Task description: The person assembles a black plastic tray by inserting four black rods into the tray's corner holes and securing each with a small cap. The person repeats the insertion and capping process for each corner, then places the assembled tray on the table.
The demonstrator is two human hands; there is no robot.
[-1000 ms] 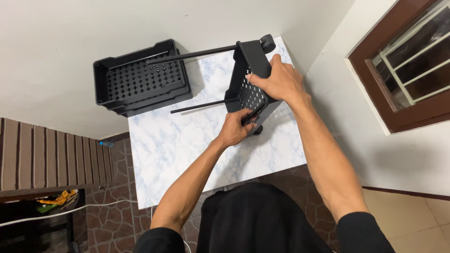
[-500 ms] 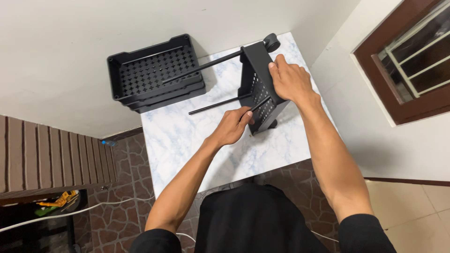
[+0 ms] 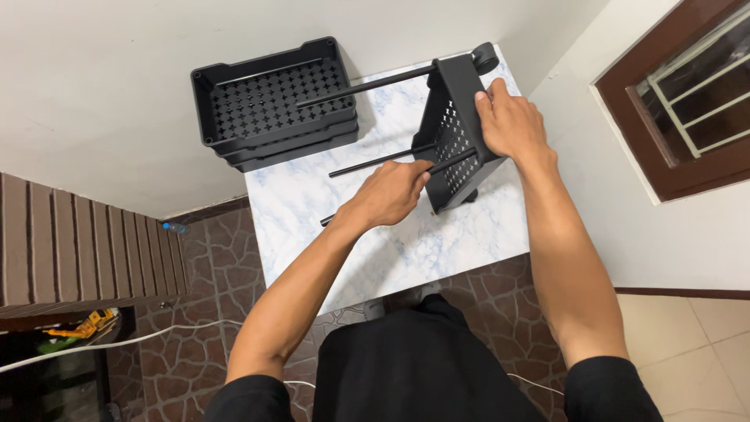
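Hands first: the right hand (image 3: pixel 509 119) lies flat and closed over the upper edge of a black tray (image 3: pixel 457 137) that stands on its side on the table (image 3: pixel 406 234), fingers wrapped over the rim — a bracing grip, it seems, that keeps the tray from tipping or sliding. The left hand (image 3: pixel 388 194) is curled shut around a thin black rod (image 3: pixel 449 165), held near the end that meets the tray's perforated floor, as if lining it up with a corner socket; the rod's other end shows beyond the wrist, low over the marble. Whether the tip is already seated cannot be told, since the fingers and the tray wall cover the joint.

Two more rods already stick out of the tray toward the left — an upper rod (image 3: pixel 363 84) and a middle rod (image 3: pixel 375 160), roughly parallel, which suggests why the tray is turned on its side: the sockets face the person that way. A caster (image 3: pixel 484 56) shows at the tray's far corner, another (image 3: pixel 469 195) just under its near edge.

Farther left, a stack of trays (image 3: pixel 273 105) sits half on the table's back corner against the white wall, well apart from the hands. Below lie a brown tiled floor (image 3: pixel 195 312) and a white cable (image 3: pixel 117 344).
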